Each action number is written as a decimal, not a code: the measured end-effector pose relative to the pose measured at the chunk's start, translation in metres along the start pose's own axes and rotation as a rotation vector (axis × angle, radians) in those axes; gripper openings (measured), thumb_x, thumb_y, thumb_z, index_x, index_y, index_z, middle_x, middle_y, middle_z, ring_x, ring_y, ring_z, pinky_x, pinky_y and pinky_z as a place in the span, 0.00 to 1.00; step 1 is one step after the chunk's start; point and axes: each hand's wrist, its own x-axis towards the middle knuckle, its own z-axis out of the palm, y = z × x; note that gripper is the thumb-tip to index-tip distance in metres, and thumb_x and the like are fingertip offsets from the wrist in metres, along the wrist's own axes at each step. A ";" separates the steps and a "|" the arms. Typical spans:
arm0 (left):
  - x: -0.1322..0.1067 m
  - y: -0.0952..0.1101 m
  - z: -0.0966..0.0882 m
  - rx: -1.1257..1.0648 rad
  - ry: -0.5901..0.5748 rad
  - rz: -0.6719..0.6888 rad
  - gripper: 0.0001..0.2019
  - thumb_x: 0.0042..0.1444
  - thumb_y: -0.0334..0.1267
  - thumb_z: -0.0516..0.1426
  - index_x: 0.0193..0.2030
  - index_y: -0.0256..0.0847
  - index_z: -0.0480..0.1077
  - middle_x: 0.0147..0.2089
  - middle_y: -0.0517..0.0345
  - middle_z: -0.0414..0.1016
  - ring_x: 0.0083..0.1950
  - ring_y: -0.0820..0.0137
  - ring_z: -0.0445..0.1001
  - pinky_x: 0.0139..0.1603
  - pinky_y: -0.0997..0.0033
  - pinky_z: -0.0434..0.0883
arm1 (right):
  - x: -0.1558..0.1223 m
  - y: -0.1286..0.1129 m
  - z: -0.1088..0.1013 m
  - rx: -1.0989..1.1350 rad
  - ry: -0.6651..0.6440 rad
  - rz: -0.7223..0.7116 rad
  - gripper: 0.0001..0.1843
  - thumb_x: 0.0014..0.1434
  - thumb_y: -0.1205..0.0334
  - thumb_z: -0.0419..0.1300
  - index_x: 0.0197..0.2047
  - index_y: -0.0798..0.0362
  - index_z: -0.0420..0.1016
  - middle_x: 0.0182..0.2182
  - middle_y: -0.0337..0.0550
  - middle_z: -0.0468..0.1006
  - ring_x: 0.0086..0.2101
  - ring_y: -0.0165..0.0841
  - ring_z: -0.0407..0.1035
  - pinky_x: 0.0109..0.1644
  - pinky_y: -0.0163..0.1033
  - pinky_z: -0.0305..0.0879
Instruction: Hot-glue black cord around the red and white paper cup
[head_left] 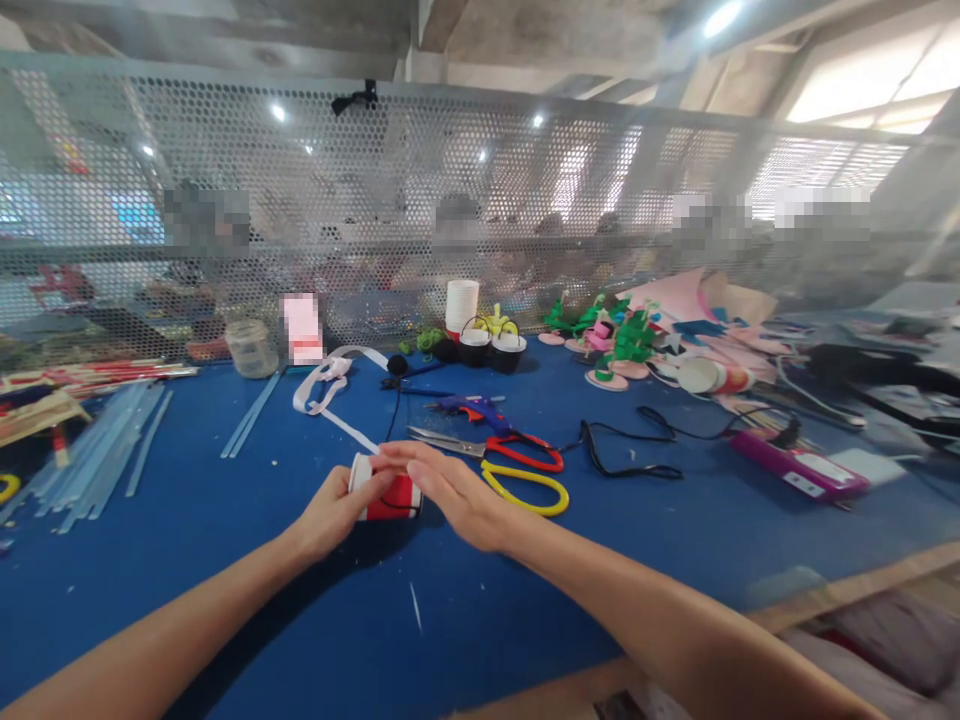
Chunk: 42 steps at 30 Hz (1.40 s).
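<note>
A red and white paper cup (391, 500) lies on its side just above the blue table, between my hands. My left hand (339, 508) is closed around its left end, thumb across the front. Over its top and right end, my right hand (457, 492) grips with fingers held together, fingertips meeting the left thumb. A thin black cord crosses the cup's red side. White ribbon (345, 430) runs from the table to the cup near my fingertips; its end is hidden. Scissors (521, 452) with one red and one yellow handle lie just beyond my right hand.
Behind the scissors rests a blue glue gun (472, 405). Clear glue sticks (112, 460) and a glass jar (251, 348) are at left. Black-wrapped cups (508, 352), stacked white cups (463, 305), green crafts (634, 340) and a purple power strip (796, 466) stand beyond. A perforated metal screen (390, 190) closes the back.
</note>
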 end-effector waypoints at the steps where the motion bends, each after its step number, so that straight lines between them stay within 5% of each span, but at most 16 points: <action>1: 0.001 0.000 0.000 -0.023 0.007 -0.016 0.13 0.43 0.44 0.59 0.22 0.33 0.73 0.15 0.62 0.70 0.17 0.78 0.62 0.19 0.80 0.57 | 0.001 0.001 -0.001 -0.006 0.064 0.015 0.17 0.60 0.61 0.41 0.47 0.55 0.63 0.46 0.47 0.70 0.48 0.31 0.62 0.53 0.40 0.54; 4: 0.004 0.004 0.000 -0.126 0.080 -0.055 0.14 0.44 0.44 0.58 0.28 0.33 0.75 0.18 0.59 0.73 0.19 0.75 0.67 0.22 0.78 0.62 | 0.004 0.004 -0.007 -0.070 0.215 0.057 0.16 0.59 0.60 0.43 0.36 0.55 0.69 0.36 0.45 0.74 0.40 0.31 0.67 0.46 0.37 0.60; 8: 0.008 0.011 -0.003 -0.297 0.160 -0.081 0.12 0.44 0.43 0.59 0.31 0.35 0.75 0.21 0.57 0.76 0.23 0.72 0.72 0.26 0.77 0.66 | 0.008 0.003 -0.028 -0.290 0.252 0.111 0.16 0.58 0.59 0.45 0.26 0.55 0.69 0.25 0.41 0.74 0.29 0.29 0.68 0.35 0.33 0.62; 11: 0.008 0.012 -0.004 -0.317 0.185 -0.077 0.13 0.43 0.43 0.59 0.28 0.33 0.75 0.20 0.56 0.75 0.21 0.72 0.71 0.25 0.76 0.66 | 0.017 0.011 -0.059 -0.579 0.316 0.256 0.11 0.56 0.65 0.46 0.35 0.55 0.68 0.32 0.42 0.75 0.33 0.29 0.68 0.37 0.33 0.61; 15: 0.007 0.006 -0.003 -0.203 0.125 -0.098 0.15 0.43 0.45 0.58 0.29 0.31 0.75 0.19 0.55 0.75 0.21 0.70 0.70 0.24 0.75 0.65 | 0.031 0.034 -0.093 -0.806 0.191 0.514 0.10 0.53 0.66 0.52 0.38 0.57 0.70 0.35 0.48 0.74 0.38 0.36 0.68 0.41 0.38 0.60; 23: 0.006 0.004 0.000 -0.121 0.099 -0.111 0.16 0.43 0.47 0.57 0.23 0.33 0.74 0.16 0.59 0.72 0.19 0.75 0.65 0.21 0.78 0.59 | 0.043 0.079 -0.088 -0.789 0.069 0.808 0.15 0.57 0.60 0.51 0.47 0.56 0.63 0.45 0.46 0.66 0.41 0.33 0.65 0.41 0.44 0.64; 27: 0.006 0.004 0.003 -0.153 0.091 -0.161 0.15 0.43 0.46 0.58 0.22 0.34 0.73 0.17 0.60 0.73 0.19 0.76 0.65 0.22 0.78 0.59 | 0.042 0.074 -0.091 -0.685 0.191 0.780 0.18 0.50 0.67 0.58 0.45 0.61 0.64 0.39 0.51 0.70 0.38 0.37 0.67 0.39 0.40 0.64; 30: 0.007 0.006 0.003 -0.195 0.106 -0.195 0.13 0.44 0.44 0.58 0.25 0.34 0.74 0.19 0.59 0.74 0.21 0.75 0.67 0.24 0.78 0.61 | 0.038 0.056 -0.091 -0.531 0.244 0.666 0.19 0.48 0.68 0.57 0.44 0.60 0.62 0.33 0.46 0.73 0.31 0.32 0.69 0.33 0.34 0.63; 35: 0.009 0.011 0.000 -0.236 0.135 -0.287 0.11 0.45 0.41 0.57 0.22 0.35 0.73 0.17 0.61 0.73 0.19 0.76 0.66 0.25 0.77 0.61 | 0.020 0.019 -0.078 -0.173 0.154 0.544 0.10 0.48 0.58 0.56 0.26 0.58 0.65 0.17 0.35 0.66 0.19 0.24 0.62 0.23 0.30 0.61; 38: 0.010 0.011 -0.002 -0.216 0.150 -0.305 0.11 0.45 0.42 0.57 0.23 0.34 0.73 0.17 0.60 0.73 0.19 0.75 0.67 0.24 0.77 0.61 | 0.008 0.006 -0.069 0.009 0.078 0.513 0.11 0.47 0.57 0.57 0.26 0.58 0.66 0.17 0.36 0.67 0.17 0.23 0.60 0.21 0.29 0.59; 42: 0.011 0.014 -0.006 -0.191 0.143 -0.304 0.11 0.45 0.42 0.57 0.22 0.35 0.73 0.20 0.58 0.75 0.23 0.73 0.70 0.27 0.77 0.63 | 0.000 -0.004 -0.061 -0.042 -0.059 0.520 0.12 0.47 0.57 0.57 0.28 0.59 0.69 0.15 0.36 0.68 0.15 0.22 0.59 0.18 0.29 0.59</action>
